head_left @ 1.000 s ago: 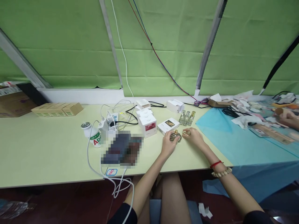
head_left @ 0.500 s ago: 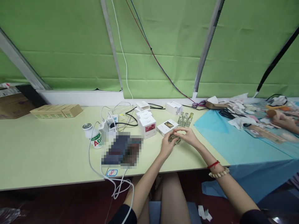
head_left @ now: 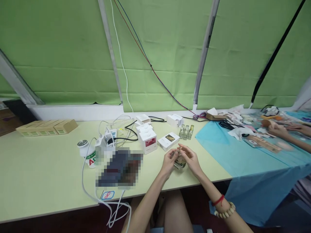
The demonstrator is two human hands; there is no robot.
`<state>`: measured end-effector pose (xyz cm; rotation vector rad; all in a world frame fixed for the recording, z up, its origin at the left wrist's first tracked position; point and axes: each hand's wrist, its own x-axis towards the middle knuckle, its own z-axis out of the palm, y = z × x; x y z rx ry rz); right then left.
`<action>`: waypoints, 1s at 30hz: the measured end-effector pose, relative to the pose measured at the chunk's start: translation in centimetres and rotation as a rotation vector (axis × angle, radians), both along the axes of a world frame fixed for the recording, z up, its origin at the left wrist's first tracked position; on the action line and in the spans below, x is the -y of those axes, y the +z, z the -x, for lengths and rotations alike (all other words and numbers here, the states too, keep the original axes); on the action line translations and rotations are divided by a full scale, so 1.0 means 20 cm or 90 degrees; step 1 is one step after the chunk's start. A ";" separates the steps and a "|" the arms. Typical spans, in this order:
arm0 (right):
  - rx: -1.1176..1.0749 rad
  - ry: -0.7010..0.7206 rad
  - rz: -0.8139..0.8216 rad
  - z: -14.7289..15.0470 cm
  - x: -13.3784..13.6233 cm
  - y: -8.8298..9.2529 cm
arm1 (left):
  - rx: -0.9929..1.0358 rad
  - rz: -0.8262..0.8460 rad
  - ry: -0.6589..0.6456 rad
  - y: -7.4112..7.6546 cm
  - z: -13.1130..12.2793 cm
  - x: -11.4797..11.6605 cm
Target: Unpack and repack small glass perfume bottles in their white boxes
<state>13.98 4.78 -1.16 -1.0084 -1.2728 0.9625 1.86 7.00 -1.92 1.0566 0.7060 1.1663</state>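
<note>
Both my hands meet over a small round glass bottle [head_left: 180, 161] with a gold neck, held just above the pale table [head_left: 43, 168]. My left hand [head_left: 168, 160] curls round its left side. My right hand [head_left: 189, 156] cups the right side, its fingertips pinched at the gold top. Just beyond my hands lies a flat white box [head_left: 168, 141] with a dark picture, and three small glass vials [head_left: 186, 132] stand behind it.
White cartons [head_left: 148, 138] and a power strip with tangled cables [head_left: 109, 137] sit left of centre. A white drink bottle [head_left: 87, 153] stands near a blurred patch. Brown boxes [head_left: 47, 127] lie far left. A blue sheet [head_left: 243, 155] covers the right, where another person's hands [head_left: 279, 129] work.
My right hand came over from the table beside the bottle to its top. Both hands drew the bottle nearer and lifted it. The view swung a little to the right.
</note>
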 end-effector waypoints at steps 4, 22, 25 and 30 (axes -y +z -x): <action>-0.015 -0.025 0.017 0.02 0.02 0.07 | 0.047 0.035 0.023 0.02 -0.02 0.04; 0.530 0.026 -0.019 0.00 -0.16 0.45 | -0.165 -0.069 0.124 -0.02 0.11 -0.01; 0.522 0.145 0.016 -0.01 -0.16 0.41 | -0.142 -0.069 0.125 -0.03 0.10 -0.02; 0.475 0.221 0.043 -0.04 -0.19 0.38 | -0.140 -0.055 0.129 -0.04 0.09 -0.01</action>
